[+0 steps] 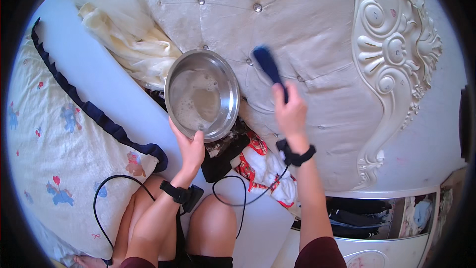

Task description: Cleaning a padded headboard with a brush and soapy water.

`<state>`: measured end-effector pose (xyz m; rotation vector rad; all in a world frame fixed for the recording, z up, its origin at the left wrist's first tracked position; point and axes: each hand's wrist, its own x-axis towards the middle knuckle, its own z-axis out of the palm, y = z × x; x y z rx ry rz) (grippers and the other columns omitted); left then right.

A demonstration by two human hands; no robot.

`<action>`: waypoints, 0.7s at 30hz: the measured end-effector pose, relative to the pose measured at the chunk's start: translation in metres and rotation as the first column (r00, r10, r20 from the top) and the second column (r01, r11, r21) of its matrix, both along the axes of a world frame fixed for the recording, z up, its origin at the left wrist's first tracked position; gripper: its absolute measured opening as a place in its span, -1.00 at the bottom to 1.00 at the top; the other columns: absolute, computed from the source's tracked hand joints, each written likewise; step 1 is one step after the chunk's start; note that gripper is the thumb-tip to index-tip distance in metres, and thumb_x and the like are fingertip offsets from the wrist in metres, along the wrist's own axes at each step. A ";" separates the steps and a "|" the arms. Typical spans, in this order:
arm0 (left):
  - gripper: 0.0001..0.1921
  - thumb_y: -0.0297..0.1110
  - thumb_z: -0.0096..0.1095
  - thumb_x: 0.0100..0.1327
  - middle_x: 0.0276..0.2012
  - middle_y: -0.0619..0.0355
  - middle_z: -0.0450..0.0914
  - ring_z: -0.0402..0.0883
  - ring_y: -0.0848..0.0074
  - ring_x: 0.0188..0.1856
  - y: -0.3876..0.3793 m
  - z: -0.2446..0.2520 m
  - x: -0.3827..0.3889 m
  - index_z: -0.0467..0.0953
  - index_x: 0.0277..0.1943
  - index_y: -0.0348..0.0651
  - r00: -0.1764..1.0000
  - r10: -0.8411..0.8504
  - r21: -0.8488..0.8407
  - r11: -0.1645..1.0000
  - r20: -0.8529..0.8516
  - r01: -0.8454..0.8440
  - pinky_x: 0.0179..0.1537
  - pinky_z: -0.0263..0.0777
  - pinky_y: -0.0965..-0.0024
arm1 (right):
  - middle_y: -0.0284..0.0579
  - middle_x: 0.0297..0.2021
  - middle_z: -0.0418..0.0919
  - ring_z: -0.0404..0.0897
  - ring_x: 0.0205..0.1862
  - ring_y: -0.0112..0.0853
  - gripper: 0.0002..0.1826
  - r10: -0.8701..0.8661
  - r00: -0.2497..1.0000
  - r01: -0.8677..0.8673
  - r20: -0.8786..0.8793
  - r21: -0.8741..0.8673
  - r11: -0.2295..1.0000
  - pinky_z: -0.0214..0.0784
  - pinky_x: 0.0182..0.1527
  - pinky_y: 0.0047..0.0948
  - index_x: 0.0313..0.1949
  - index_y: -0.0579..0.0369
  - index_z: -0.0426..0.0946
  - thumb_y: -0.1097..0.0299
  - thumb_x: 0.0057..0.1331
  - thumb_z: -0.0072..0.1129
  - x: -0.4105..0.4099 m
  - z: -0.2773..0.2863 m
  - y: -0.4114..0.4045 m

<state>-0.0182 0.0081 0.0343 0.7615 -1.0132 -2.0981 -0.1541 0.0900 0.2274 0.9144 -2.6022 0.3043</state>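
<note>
My left hand [190, 149] grips the near rim of a round stainless steel basin [230, 82], thumb over the edge. Cloudy, foamy water [193, 100] lies in the basin. My right hand [292, 109], right of the basin, is closed around the handle of a dark blue brush [268, 63]. The brush points up and left, with its pale bristle end slightly blurred. Before it is the tufted, cream headboard [319, 26] with crystal-like buttons. The bristles appear close to its surface; whether they touch it I cannot tell.
Cream fabric with tulle [137, 50] lies beyond the basin. A dark blue cloth strip [108, 123] crosses a patterned cover [74, 156] at left. Red and white cloth [260, 167] lies below the headboard. Black cables [243, 204] loop between my wrist straps. An open shelf [398, 212] holds folded clothes.
</note>
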 end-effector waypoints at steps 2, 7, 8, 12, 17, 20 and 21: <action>-0.18 -0.64 -0.04 -0.01 0.27 -0.06 0.01 0.02 0.26 0.33 0.002 -0.002 -0.001 -0.16 0.35 -0.31 1.000 -0.002 0.021 1.000 -0.012 0.002 0.33 -0.12 0.32 | 0.21 -0.57 0.49 0.50 -0.47 0.14 -0.67 -0.022 0.979 0.019 -0.201 -0.018 1.000 0.28 -0.47 -0.03 -0.35 0.16 0.39 0.10 0.34 -0.01 -0.031 0.027 -0.008; -0.17 -0.66 -0.05 0.00 0.29 -0.04 -0.02 0.00 0.29 0.34 -0.006 0.007 0.001 -0.19 0.37 -0.28 0.999 0.033 0.036 0.999 -0.036 -0.031 0.33 -0.10 0.32 | 0.27 -0.58 0.48 0.48 -0.47 0.20 -0.64 -0.006 0.968 -0.013 -0.250 -0.075 0.997 0.23 -0.48 0.04 -0.39 0.19 0.33 0.12 0.38 -0.10 -0.064 0.033 -0.032; -0.17 -0.67 -0.06 0.00 0.29 -0.04 -0.02 -0.02 0.30 0.35 -0.008 0.008 0.002 -0.21 0.37 -0.27 0.998 0.030 0.051 0.998 -0.049 -0.028 0.33 -0.09 0.33 | 0.29 -0.58 0.47 0.47 -0.47 0.22 -0.64 -0.012 0.977 -0.012 -0.211 -0.112 0.994 0.23 -0.48 0.06 -0.39 0.20 0.32 0.13 0.39 -0.12 -0.067 0.023 -0.033; -0.17 -0.66 -0.05 0.01 0.29 -0.06 -0.01 -0.01 0.29 0.35 -0.017 0.012 0.005 -0.22 0.37 -0.29 0.998 0.055 0.009 0.998 -0.027 -0.055 0.33 -0.09 0.33 | 0.34 -0.59 0.47 0.47 -0.49 0.24 -0.62 -0.031 0.989 0.027 -0.142 -0.027 0.999 0.22 -0.50 0.14 -0.37 0.21 0.28 0.10 0.40 -0.16 -0.065 -0.038 -0.009; -0.17 -0.66 -0.06 0.00 0.29 -0.10 -0.01 0.02 0.24 0.34 -0.016 0.016 0.009 -0.22 0.36 -0.35 0.995 0.077 -0.043 0.996 0.067 -0.074 0.33 -0.11 0.31 | 0.35 -0.60 0.45 0.46 -0.51 0.25 -0.63 -0.082 0.994 0.078 0.079 0.057 0.995 0.20 -0.52 0.15 -0.38 0.18 0.27 0.09 0.40 -0.16 -0.028 -0.079 0.011; -0.18 -0.67 -0.06 0.00 0.29 -0.11 0.00 0.02 0.22 0.35 -0.018 0.018 0.008 -0.21 0.36 -0.34 0.995 0.095 -0.065 0.994 0.035 -0.092 0.34 -0.11 0.30 | 0.34 -0.61 0.44 0.45 -0.49 0.25 -0.62 -0.047 0.998 0.046 0.029 0.033 0.998 0.20 -0.51 0.11 -0.38 0.18 0.27 0.08 0.40 -0.16 -0.029 -0.047 0.001; -0.18 -0.67 -0.06 0.00 0.29 -0.11 0.00 0.02 0.22 0.35 -0.019 0.017 0.007 -0.21 0.36 -0.34 0.994 0.100 -0.064 0.993 0.037 -0.097 0.34 -0.11 0.30 | 0.33 -0.61 0.43 0.45 -0.48 0.24 -0.61 -0.015 0.996 0.012 -0.085 -0.035 0.999 0.20 -0.50 0.10 -0.38 0.19 0.28 0.08 0.40 -0.16 -0.030 -0.024 -0.007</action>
